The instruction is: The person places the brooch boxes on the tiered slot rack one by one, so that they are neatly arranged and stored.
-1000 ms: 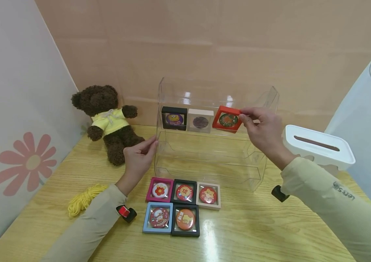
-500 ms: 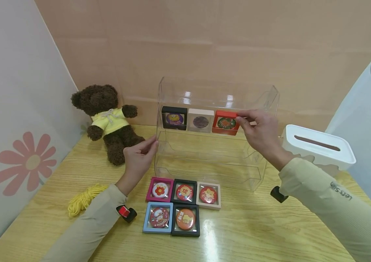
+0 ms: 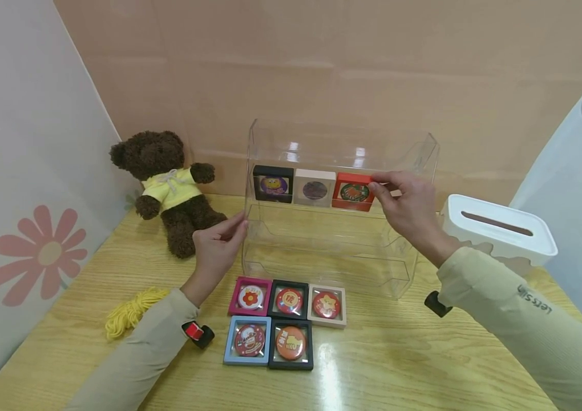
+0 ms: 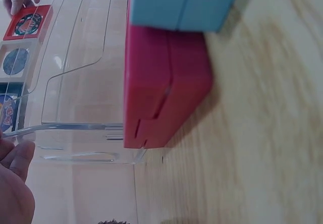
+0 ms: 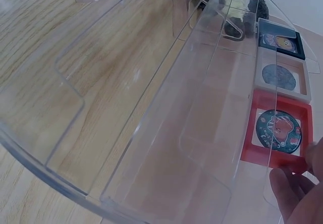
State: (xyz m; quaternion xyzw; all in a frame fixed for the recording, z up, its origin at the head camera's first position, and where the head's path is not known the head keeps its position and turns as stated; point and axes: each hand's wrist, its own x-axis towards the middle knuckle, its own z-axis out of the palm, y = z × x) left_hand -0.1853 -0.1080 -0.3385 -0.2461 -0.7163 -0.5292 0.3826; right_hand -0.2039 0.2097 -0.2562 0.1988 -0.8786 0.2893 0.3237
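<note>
A clear acrylic tiered rack (image 3: 322, 245) stands on the table. On an upper tier, a black framed badge (image 3: 273, 185), a pale one (image 3: 314, 189) and a red framed badge (image 3: 354, 192) stand upright side by side. My right hand (image 3: 409, 208) pinches the right edge of the red frame, thumb in front; the right wrist view shows its fingertips (image 5: 287, 176) at that edge. With thumb and forefinger, my left hand (image 3: 219, 254) pinches the rack's left side edge. In the left wrist view, that hand (image 4: 15, 178) is partly cut off by the frame.
Several framed badges lie flat before the rack, among them a magenta one (image 3: 250, 297) and a blue one (image 3: 247, 341). Yellow cord (image 3: 134, 311) and a brown teddy bear (image 3: 170, 191) are on the left. A white tissue box (image 3: 501, 225) stands right of the rack.
The red frame, tilted a second ago, has come down and straightened, now standing level beside the pale frame. My right hand moved slightly left and down with it. My left hand stayed put.
</note>
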